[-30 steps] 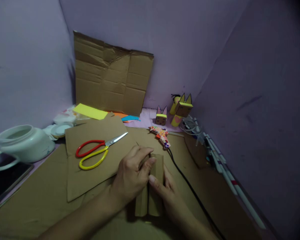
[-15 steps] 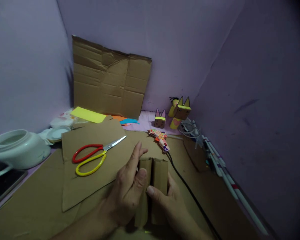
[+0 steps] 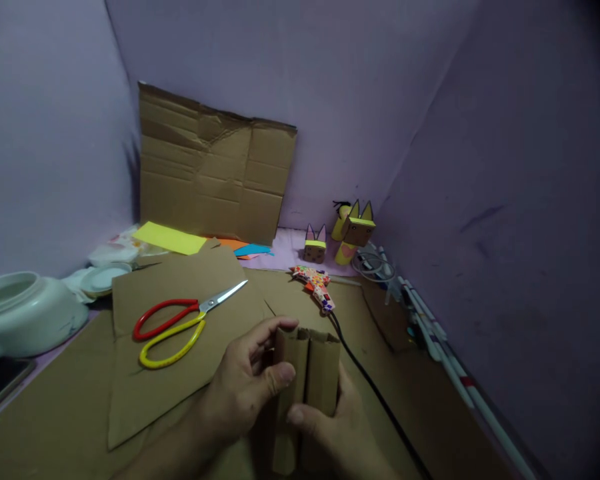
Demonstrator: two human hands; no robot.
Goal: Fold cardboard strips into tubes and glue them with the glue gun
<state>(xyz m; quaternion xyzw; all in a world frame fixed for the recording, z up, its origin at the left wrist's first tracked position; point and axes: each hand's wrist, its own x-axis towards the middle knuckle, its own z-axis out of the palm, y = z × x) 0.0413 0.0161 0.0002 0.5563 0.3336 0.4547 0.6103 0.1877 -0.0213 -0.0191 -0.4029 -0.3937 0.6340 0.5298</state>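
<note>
Your left forearm (image 3: 175, 443) enters from 7 o'clock, its hand (image 3: 237, 393) half-curled, thumb (image 3: 279, 376) toward 2 o'clock, index finger arched above. Your right hand (image 3: 343, 427) reaches in from 5 o'clock, thumb (image 3: 305, 419) toward 10 o'clock, fingers largely hidden. Thumb tips noted near each other, apart.

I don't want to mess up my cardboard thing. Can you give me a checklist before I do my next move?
1. Left hand on the folded cardboard: ok.
2. Right hand holding it too: ok, thumb in front.
3. Scissors out of the hands' way: ok, lying on the flat cardboard sheet.
4. Black cord clear of your fingers: ok, it runs past the right hand.
5. Both halves pressed tight: cannot tell, a dark line shows between them.
6. Glue gun cool: cannot tell by looking.
</note>
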